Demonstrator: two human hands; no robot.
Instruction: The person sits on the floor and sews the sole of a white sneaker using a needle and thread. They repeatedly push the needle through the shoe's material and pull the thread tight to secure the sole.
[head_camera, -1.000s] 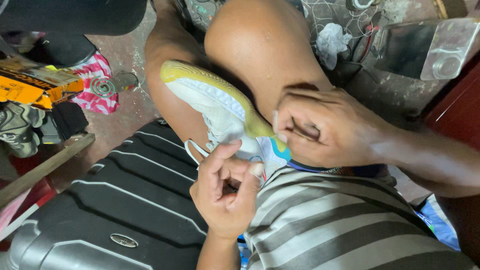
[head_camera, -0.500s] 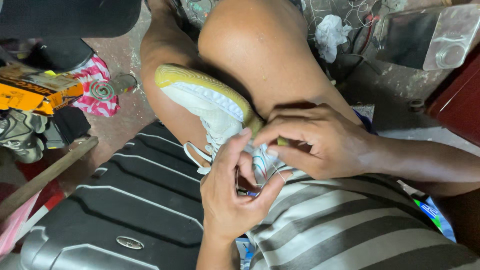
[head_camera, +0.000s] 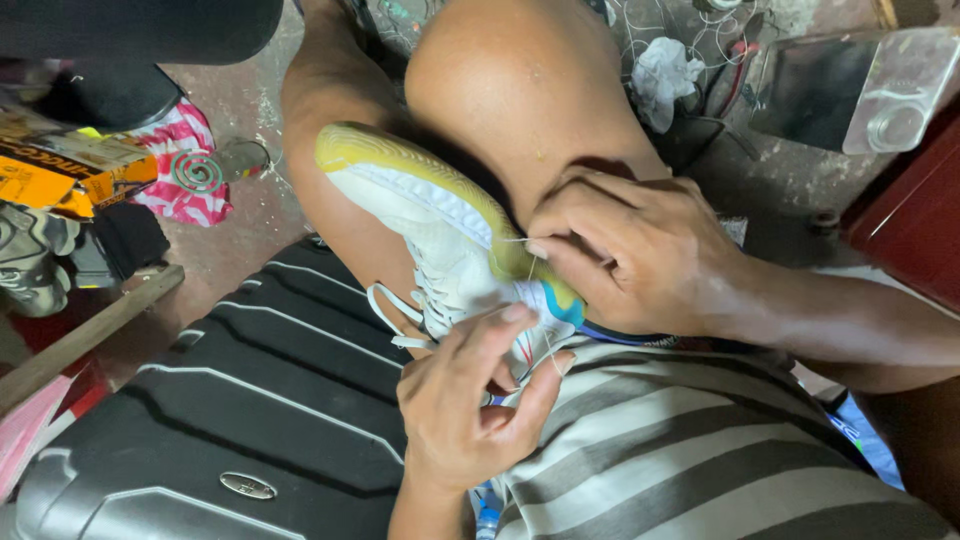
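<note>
One shoe (head_camera: 430, 225); two hands; one thread (head_camera: 527, 262)

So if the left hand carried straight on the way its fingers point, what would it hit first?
Most likely the white sneaker: the left hand points up at its laced side, fingertips almost on it. Depth is hard to judge.

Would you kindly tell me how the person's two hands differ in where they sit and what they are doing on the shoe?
The right hand lies on top, pressed against the yellow sole of the white shoe, fingers curled, pinching a thin thread. The left hand comes from below at the shoe's heel end, thumb and forefinger raised in a looser pinch. The right hand rests beside the knee; the left rests above the striped shirt. Both are bare and touch the shoe.
</note>
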